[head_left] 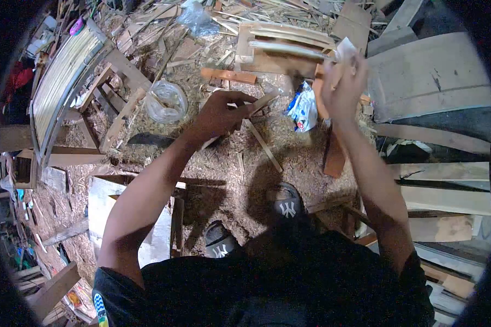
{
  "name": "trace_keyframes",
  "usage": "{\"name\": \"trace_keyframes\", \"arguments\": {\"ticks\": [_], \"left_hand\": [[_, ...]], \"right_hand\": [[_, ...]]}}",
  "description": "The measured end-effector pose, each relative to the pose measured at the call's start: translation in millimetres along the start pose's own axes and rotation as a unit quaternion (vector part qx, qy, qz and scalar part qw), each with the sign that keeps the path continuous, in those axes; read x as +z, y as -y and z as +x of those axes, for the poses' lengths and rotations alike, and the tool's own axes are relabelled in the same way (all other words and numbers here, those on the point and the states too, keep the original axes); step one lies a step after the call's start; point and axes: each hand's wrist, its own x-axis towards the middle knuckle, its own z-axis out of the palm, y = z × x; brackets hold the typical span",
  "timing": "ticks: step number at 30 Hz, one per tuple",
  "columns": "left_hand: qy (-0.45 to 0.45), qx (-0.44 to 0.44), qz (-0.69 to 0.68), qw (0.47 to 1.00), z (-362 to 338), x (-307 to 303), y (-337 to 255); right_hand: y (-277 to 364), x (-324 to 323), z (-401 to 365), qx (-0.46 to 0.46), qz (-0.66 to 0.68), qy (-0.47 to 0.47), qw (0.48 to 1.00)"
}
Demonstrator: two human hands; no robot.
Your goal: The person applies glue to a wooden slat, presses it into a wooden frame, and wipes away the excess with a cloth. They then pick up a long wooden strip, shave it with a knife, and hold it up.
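Note:
My left hand (223,113) is closed around a short, pale wooden strip (264,102), which sticks out to the right past my fingers. Up at the right, my right hand (345,87) is raised and smeared by motion. A white, thin piece (345,50), too blurred to name, shows at its fingertips. Between the hands, a blue and white plastic packet (304,109) lies on the sawdust-covered ground. Below my left hand a thin wooden stick (263,146) lies at a slant. An orange-brown wooden block (228,76) is just beyond it.
A clear plastic bag (166,102) sits left of my left hand. Farther left stands a curved slatted wooden frame (65,82). Boards (436,76) are stacked along the right side. A white-topped wooden box (103,204) is near my left arm. My sandalled feet (286,204) are below.

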Motion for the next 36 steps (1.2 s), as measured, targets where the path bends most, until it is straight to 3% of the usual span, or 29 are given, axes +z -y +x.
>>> {"name": "trace_keyframes", "arguments": {"ticks": [2, 3, 4, 5, 8, 10, 12, 15, 19, 21, 25, 28, 30, 34, 36], "left_hand": [[-0.002, -0.007, 0.005, 1.0, -2.5, -0.6, -6.5], [-0.003, -0.058, -0.014, 0.998, -4.5, -1.6, -13.7], [-0.002, -0.107, -0.03, 0.994, -5.3, -3.8, -20.8], [0.001, -0.096, -0.026, 0.995, -7.3, -4.6, -26.5], [-0.003, -0.028, -0.006, 1.0, -5.4, -5.0, -14.6], [-0.001, -0.045, -0.026, 0.999, -9.3, -4.7, -13.8], [0.008, -0.058, -0.041, 0.997, -10.3, -5.4, -14.3], [0.016, -0.062, -0.026, 0.998, -9.9, -7.0, -8.7], [0.017, -0.026, 0.018, 0.999, -4.0, -6.8, 2.4], [0.018, -0.006, 0.026, 0.999, -2.8, -5.8, 1.5], [0.026, -0.038, 0.027, 0.999, -3.8, -5.3, -5.2], [0.031, -0.037, 0.023, 0.999, -1.4, -5.8, -1.4], [0.037, -0.038, 0.016, 0.998, -1.6, -6.8, -5.0], [0.036, -0.053, 0.018, 0.998, -8.2, -5.8, -17.7], [0.026, -0.046, 0.002, 0.999, -8.5, -5.7, -15.4]], "right_hand": [[-45.2, 31.2, 31.5, 0.245, -0.042, 0.048, 0.967], [-54.8, 33.3, 35.7, 0.246, -0.04, 0.044, 0.967], [-61.5, 34.6, 38.1, 0.285, -0.042, 0.144, 0.947], [-67.1, 34.0, 35.5, 0.322, -0.043, 0.245, 0.914], [-83.7, 45.4, 12.6, 0.292, 0.01, 0.182, 0.939], [-71.5, 36.1, 8.3, 0.286, 0.031, 0.163, 0.944], [-57.3, 20.6, 13.3, 0.423, 0.073, 0.283, 0.858], [-48.6, 16.6, 1.3, 0.407, 0.094, 0.238, 0.877], [-59.4, 18.1, -19.1, 0.384, 0.07, 0.254, 0.885], [-61.8, 19.7, -32.7, 0.393, 0.151, 0.218, 0.88], [-78.7, 21.9, -51.6, 0.379, 0.154, 0.255, 0.876], [-65.8, 12.2, -47.9, 0.3, 0.106, 0.236, 0.918], [-43.0, 0.1, -36.2, 0.392, 0.196, 0.241, 0.866], [-47.0, -0.6, -38.9, 0.398, 0.193, 0.258, 0.859], [-45.7, -3.4, -34.7, 0.475, 0.236, 0.268, 0.804]]}}
